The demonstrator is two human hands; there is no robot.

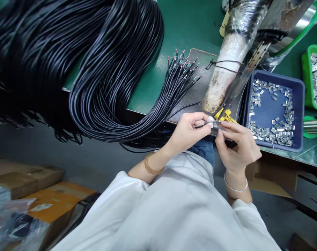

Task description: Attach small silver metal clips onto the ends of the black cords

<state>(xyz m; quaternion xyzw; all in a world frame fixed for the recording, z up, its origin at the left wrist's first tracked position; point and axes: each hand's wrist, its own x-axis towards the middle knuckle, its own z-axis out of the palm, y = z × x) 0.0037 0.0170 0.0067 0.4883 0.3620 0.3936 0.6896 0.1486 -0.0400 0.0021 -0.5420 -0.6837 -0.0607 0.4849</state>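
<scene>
My left hand [187, 130] pinches the end of a black cable [199, 126], its thin coloured wires pointing right. Something white covers a fingertip of this hand. My right hand [238, 141] is closed at the fingertips on a small metal connector [218, 123], which meets the wire ends. Whether the two are joined is too small to tell. Just beyond my fingers lie yellow plastic pieces [226, 115]. Left of my hands, a thick bundle of black cables [137, 127] curves over the bench edge, its stripped ends fanned out on a grey board [186, 101].
A wrapped tube [223, 69] slants down close above my hands, beside a perforated metal piece [259, 55]. On the right stand a blue tray [301, 111] of small metal connectors and a green bin [307, 76]. Cardboard boxes [61, 198] sit at lower left.
</scene>
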